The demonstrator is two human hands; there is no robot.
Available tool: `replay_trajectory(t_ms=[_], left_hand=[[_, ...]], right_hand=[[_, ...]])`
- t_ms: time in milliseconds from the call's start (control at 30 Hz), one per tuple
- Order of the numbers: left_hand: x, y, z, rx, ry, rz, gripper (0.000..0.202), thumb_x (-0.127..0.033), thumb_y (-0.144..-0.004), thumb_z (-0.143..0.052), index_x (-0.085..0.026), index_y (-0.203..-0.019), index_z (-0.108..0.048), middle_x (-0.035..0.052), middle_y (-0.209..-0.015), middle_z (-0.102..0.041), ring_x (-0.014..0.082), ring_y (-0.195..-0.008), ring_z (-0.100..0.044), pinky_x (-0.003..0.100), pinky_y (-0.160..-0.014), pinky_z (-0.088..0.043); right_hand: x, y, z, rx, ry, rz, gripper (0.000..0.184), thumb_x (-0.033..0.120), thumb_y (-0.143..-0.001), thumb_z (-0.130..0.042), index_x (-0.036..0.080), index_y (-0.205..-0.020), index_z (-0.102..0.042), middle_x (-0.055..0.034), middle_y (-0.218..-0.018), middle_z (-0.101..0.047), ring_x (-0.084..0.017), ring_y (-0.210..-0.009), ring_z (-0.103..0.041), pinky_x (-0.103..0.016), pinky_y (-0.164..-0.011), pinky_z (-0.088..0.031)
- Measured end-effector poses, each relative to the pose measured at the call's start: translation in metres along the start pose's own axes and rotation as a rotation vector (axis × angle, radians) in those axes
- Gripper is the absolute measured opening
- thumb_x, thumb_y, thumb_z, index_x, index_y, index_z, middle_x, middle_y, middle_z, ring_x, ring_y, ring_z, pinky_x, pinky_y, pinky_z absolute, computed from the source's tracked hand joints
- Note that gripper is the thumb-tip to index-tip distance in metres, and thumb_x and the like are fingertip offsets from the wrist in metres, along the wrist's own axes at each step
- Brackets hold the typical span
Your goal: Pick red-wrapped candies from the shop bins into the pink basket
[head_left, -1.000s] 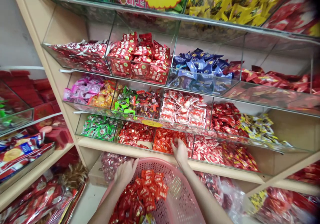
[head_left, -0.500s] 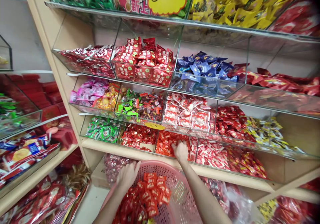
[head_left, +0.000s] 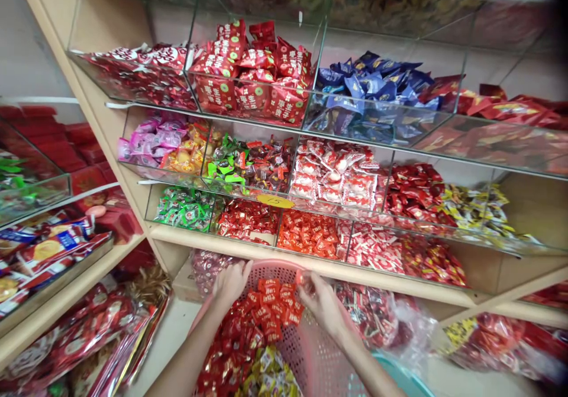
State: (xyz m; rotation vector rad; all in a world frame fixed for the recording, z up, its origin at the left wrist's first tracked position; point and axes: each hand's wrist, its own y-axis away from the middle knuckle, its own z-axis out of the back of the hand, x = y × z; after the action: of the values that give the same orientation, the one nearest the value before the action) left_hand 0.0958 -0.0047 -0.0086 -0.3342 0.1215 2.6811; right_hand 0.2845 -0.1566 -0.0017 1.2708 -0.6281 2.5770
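Orange-red wrapped sweets (head_left: 271, 302) sit heaped in the pink basket (head_left: 316, 355), far side; dark red sweets (head_left: 222, 358) and yellow sweets (head_left: 268, 373) nearer the body. Key relation: heap is left of and just below the right hand's (head_left: 322, 302) fingertips, so right is nearer than left. Pieces lie every which way, no common long axis. Right grip: over basket's far right edge, fingers curled, pointing up-left; red shows at the tips, too blurred to tell if clamped on anything. Left hand (head_left: 231, 281): grip clamped on basket rim, far left. Lookalike sweets in shelf bin (head_left: 308, 232) beyond the rim.
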Motion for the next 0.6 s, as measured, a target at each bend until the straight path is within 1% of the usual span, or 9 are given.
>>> replay_trajectory(t_ms=[67,133,200,333,400,467,533,600], left_hand=[[0.001,0.0,-0.001,-0.006,-0.003,-0.012,0.063,-0.055,-0.084,-0.011,-0.021,-0.096,-0.063,0.0118,-0.085,-0.068,0.0253,-0.079,-0.063,0.034,-0.07,-0.043],[0.002,0.0,-0.001,-0.01,-0.006,-0.015,0.064,-0.056,-0.084,-0.01,-0.022,-0.095,-0.064,0.0118,-0.085,-0.068,0.0254,-0.079,-0.063,0.034,-0.069,-0.044],[0.001,0.001,0.0,-0.011,-0.006,-0.016,0.065,-0.056,-0.084,-0.01,-0.022,-0.096,-0.063,0.0121,-0.086,-0.068,0.0258,-0.078,-0.063,0.034,-0.069,-0.043],[0.0,0.003,0.003,0.004,-0.003,-0.007,0.065,-0.055,-0.084,-0.01,-0.02,-0.096,-0.063,0.0131,-0.087,-0.067,0.0253,-0.079,-0.063,0.034,-0.07,-0.043],[0.0,0.003,0.003,0.004,-0.005,-0.003,0.064,-0.055,-0.084,-0.01,-0.019,-0.094,-0.063,0.0132,-0.087,-0.067,0.0247,-0.079,-0.063,0.033,-0.07,-0.043],[0.001,0.003,0.002,-0.011,-0.01,-0.013,0.064,-0.055,-0.085,-0.01,-0.019,-0.092,-0.063,0.0126,-0.086,-0.067,0.0243,-0.079,-0.063,0.033,-0.07,-0.043],[0.002,0.002,0.0,-0.026,-0.014,-0.025,0.064,-0.054,-0.085,-0.01,-0.02,-0.091,-0.063,0.012,-0.086,-0.067,0.024,-0.078,-0.063,0.033,-0.07,-0.043],[0.003,0.001,-0.003,-0.031,-0.013,-0.025,0.063,-0.054,-0.085,-0.01,-0.02,-0.092,-0.062,0.0119,-0.085,-0.067,0.0238,-0.078,-0.063,0.033,-0.07,-0.043]], right_hand=[[-0.01,0.015,-0.009,0.06,0.058,-0.017,0.022,0.026,-0.075,-0.049,0.021,-0.094,-0.057,-0.0019,-0.074,-0.059,-0.016,-0.065,-0.053,-0.026,-0.062,-0.04],[-0.019,0.023,-0.014,0.096,0.094,-0.027,0.022,0.023,-0.073,-0.049,0.022,-0.093,-0.058,-0.0044,-0.084,-0.061,-0.018,-0.073,-0.056,-0.028,-0.065,-0.041],[-0.024,0.026,-0.017,0.127,0.113,-0.025,0.023,0.021,-0.072,-0.047,0.021,-0.093,-0.058,-0.0061,-0.091,-0.061,-0.02,-0.08,-0.057,-0.028,-0.066,-0.042],[-0.027,0.027,-0.018,0.172,0.166,-0.012,0.028,0.016,-0.072,-0.044,0.02,-0.097,-0.056,-0.0077,-0.096,-0.06,-0.02,-0.089,-0.056,-0.029,-0.073,-0.042],[-0.032,0.029,-0.02,0.168,0.206,-0.019,0.029,0.016,-0.07,-0.046,0.019,-0.096,-0.056,-0.0079,-0.096,-0.061,-0.02,-0.09,-0.055,-0.029,-0.076,-0.041],[-0.039,0.031,-0.023,0.147,0.235,-0.034,0.029,0.016,-0.068,-0.048,0.019,-0.096,-0.056,-0.0078,-0.093,-0.061,-0.02,-0.088,-0.055,-0.029,-0.075,-0.04],[-0.047,0.033,-0.026,0.122,0.224,-0.063,0.025,0.018,-0.067,-0.049,0.019,-0.091,-0.056,-0.0058,-0.085,-0.061,-0.019,-0.079,-0.056,-0.027,-0.069,-0.039],[-0.052,0.033,-0.03,0.092,0.162,-0.122,0.015,0.021,-0.067,-0.051,0.019,-0.081,-0.054,-0.0016,-0.07,-0.057,-0.016,-0.064,-0.052,-0.025,-0.059,-0.037]])
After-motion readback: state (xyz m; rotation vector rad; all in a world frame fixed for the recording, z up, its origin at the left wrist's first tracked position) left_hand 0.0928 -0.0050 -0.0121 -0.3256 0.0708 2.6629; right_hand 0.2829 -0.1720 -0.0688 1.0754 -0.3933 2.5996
